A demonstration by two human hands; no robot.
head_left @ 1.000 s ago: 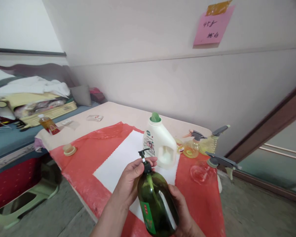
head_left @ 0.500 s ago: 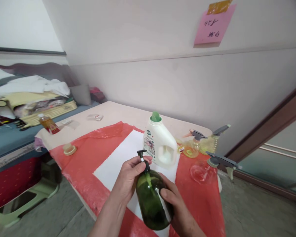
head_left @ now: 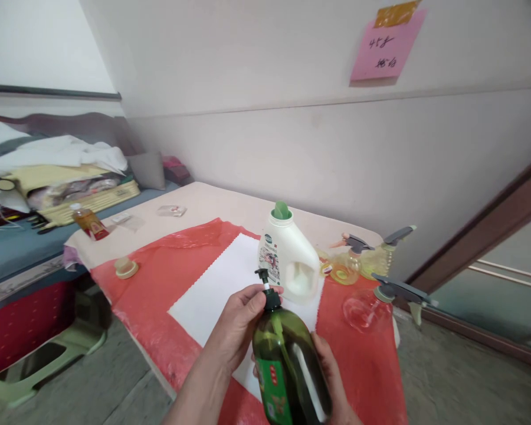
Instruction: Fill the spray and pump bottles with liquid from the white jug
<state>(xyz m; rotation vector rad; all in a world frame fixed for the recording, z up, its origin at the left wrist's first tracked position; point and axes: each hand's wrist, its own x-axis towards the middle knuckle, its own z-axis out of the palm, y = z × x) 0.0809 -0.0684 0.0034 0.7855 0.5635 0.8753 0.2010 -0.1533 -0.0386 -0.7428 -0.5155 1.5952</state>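
Head view: left hand [head_left: 236, 316] pinching the black collar [head_left: 272, 300], right hand [head_left: 334, 375] wrapped round the side of the dark green pump bottle [head_left: 294, 348], tilted over the red sheet [head_left: 150, 295]! Looks stiff, probably smooth enough to slip, weight hard to call; broad body's the safest hold, slim pump the weakest. White jug [head_left: 294, 248] stands beyond on white paper [head_left: 216, 277], pale wall [head_left: 269, 153] behind, bed [head_left: 9, 245] off left.

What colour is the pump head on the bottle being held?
The pump head is black, on a dark green bottle; best seen in the head view.
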